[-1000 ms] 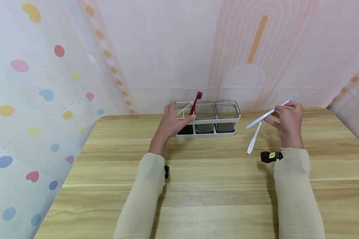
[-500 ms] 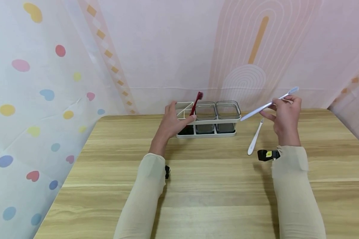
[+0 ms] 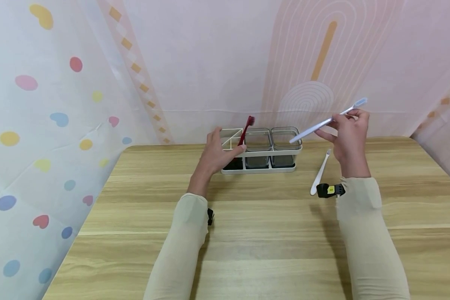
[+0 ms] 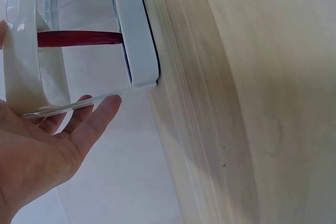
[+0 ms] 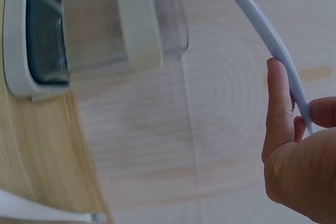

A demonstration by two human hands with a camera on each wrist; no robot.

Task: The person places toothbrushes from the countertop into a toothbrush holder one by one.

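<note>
Toothbrush [image 3: 324,122], pale blue, is riding in your right hand [image 3: 345,135], pinched near its bristle end between thumb and fingers [image 5: 278,103]. It is hanging in the air at a slant, bristle end high and to the right, handle tip low and to the left. In the head view that tip is sitting over the rim of the rightmost cup [image 3: 285,146], and whether it is touching the cup cannot be told. In the right wrist view the handle is running past your fingertips as a thin blue curve.

Your left hand [image 3: 215,152] is resting against the left end of the holder [image 3: 260,167], fingers fairly straight, thumb lying along the front near the red toothbrush [image 3: 245,130]. In the left wrist view your palm is lying beside the holder's white wall with its fingers relaxed and gripping nothing. The red toothbrush is standing tilted in the left part of the holder, bristles up.

The holder is carrying 2 clear cups side by side to the right of the red brush. It is sitting near the back edge of the table [image 3: 262,233]. A white toothbrush [image 3: 320,173] is lying flat on the table, just left of your right wrist and well apart from the holder.
</note>
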